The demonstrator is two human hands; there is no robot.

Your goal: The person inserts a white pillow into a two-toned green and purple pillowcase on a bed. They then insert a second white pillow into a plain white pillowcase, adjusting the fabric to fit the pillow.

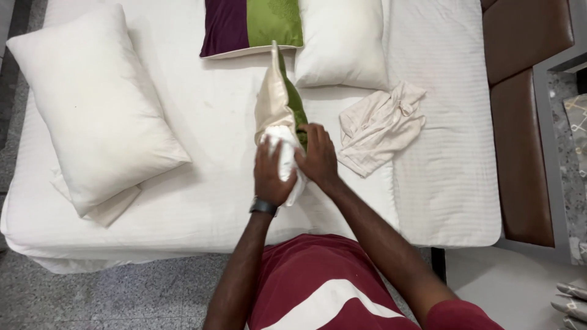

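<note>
At the near edge, a person in a dark red shirt (318, 287) with a white stripe stands against a bed (202, 201) covered in white sheet, both forearms reaching forward and converging over the middle of the mattress. The left hand (272, 174), with a dark watch (263, 206) at the wrist, lies palm down with the fingers stretched forward and slightly spread, pressing on a white pillow insert (287, 162) from the left. The right hand (318, 157) comes in from the right with the forearm angled across, its fingers curled over the mouth of a cream and green cushion cover (278, 98), gripping the fabric edge where the insert goes in. The cover stands on its edge just beyond the hands, tapering to a point at the far end, with the white insert bunched partly inside and partly bulging out toward the person. To the right of the hands, just apart from them, lies a crumpled cream cloth (379, 125). At the left, a large white pillow (98, 104) rests tilted on a flatter one. At the far edge sit a purple and green cushion (244, 24) and, right of it, a smaller white pillow (342, 43). A brown padded bench (520, 146) runs along the right side of the bed.
</note>
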